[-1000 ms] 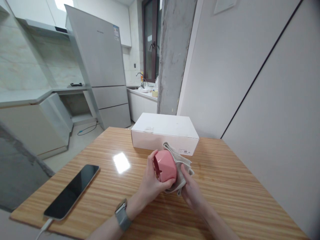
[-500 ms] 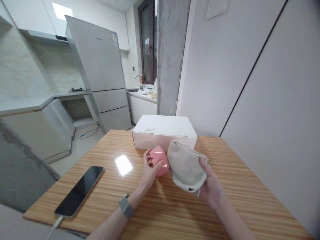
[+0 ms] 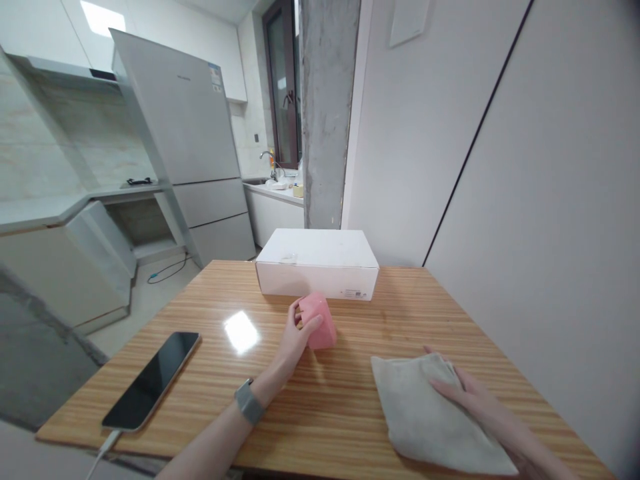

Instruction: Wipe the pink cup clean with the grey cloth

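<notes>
My left hand (image 3: pixel 299 332) is closed around a small pink object (image 3: pixel 320 321) with glossy, rounded faces, holding it tilted over the table in front of the white box. Its exact kind does not show. Lower right, my right hand (image 3: pixel 463 387) grips a folded grey-beige cloth (image 3: pixel 420 413), thumb on top and the other fingers partly hidden by the fabric. The cloth is near the table's front right, apart from the pink object.
A closed white box (image 3: pixel 315 277) stands at the back of the wood-grain table (image 3: pixel 330 413). On the left lies a black-screened phone (image 3: pixel 153 381) with a white cable (image 3: pixel 106 445) plugged in. A pale wall (image 3: pixel 540 220) runs along the right side.
My right hand has carried the cloth away from the pink object, down and to the right. My left hand keeps hold of the pink object, which is turned slightly. The view has shifted a little.
</notes>
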### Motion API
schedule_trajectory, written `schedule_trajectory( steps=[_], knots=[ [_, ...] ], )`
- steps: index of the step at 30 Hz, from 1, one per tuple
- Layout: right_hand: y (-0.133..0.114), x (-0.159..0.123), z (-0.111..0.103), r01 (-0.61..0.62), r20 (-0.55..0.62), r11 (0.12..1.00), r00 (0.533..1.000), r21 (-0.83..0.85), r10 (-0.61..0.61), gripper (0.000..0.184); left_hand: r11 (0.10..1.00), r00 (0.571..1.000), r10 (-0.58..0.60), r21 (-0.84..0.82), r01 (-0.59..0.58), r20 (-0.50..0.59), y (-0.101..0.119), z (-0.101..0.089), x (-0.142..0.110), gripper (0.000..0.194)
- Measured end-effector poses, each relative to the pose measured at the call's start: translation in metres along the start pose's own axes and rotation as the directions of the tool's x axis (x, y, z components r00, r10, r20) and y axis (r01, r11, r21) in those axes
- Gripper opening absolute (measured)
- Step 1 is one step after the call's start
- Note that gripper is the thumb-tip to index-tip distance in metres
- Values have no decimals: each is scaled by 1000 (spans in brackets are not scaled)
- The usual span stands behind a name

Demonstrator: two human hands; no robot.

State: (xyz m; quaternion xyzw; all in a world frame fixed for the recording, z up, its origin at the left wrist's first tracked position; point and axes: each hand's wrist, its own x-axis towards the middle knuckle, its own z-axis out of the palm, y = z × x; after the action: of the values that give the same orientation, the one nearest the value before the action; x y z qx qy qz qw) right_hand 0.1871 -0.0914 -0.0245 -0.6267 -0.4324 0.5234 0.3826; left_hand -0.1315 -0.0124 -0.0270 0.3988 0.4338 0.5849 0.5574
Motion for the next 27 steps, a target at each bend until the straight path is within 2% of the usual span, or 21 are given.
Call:
schedule_trajectory(
  steps=[2, 4, 7, 10, 12, 15, 19, 22, 27],
  knots=[
    [3, 8, -10, 181, -83, 947, 974, -264, -209, 70, 1000, 1000, 0, 7, -1, 27, -2, 3, 2, 75],
    [8, 15, -18, 232, -93, 874, 950, -426, -298, 69, 1000, 999, 7, 11, -7, 45, -4, 11, 3, 78],
    [15, 18, -23, 221, -109, 790, 934, -571, -340, 66, 998, 996, 38, 50, -43, 84, -3, 32, 4, 84],
    [19, 15, -22, 159, -167, 721, 919, -675, -358, 61, 967, 972, 110, 202, -152, 208, 3, 58, 2, 88],
    [20, 10, -21, 121, -186, 687, 916, -717, -355, 49, 888, 929, 166, 360, -287, 332, 8, 75, 1, 86],
    [21, 4, -21, 81, -191, 659, 924, -748, -330, 37, 666, 849, 203, 567, -485, 487, 12, 101, 1, 91],
    [22, 0, -23, 29, -238, 639, 914, -769, -329, 39, 431, 803, 151, 693, -578, 576, 7, 131, 5, 96],
    [21, 0, -23, 0, -272, 626, 900, -780, -340, 39, 353, 797, 125, 725, -592, 591, -2, 146, 11, 94],
    [22, 5, -25, -66, -298, 556, 893, -828, -338, 46, 322, 796, 122, 735, -596, 592, -10, 156, 16, 88]
  ],
)
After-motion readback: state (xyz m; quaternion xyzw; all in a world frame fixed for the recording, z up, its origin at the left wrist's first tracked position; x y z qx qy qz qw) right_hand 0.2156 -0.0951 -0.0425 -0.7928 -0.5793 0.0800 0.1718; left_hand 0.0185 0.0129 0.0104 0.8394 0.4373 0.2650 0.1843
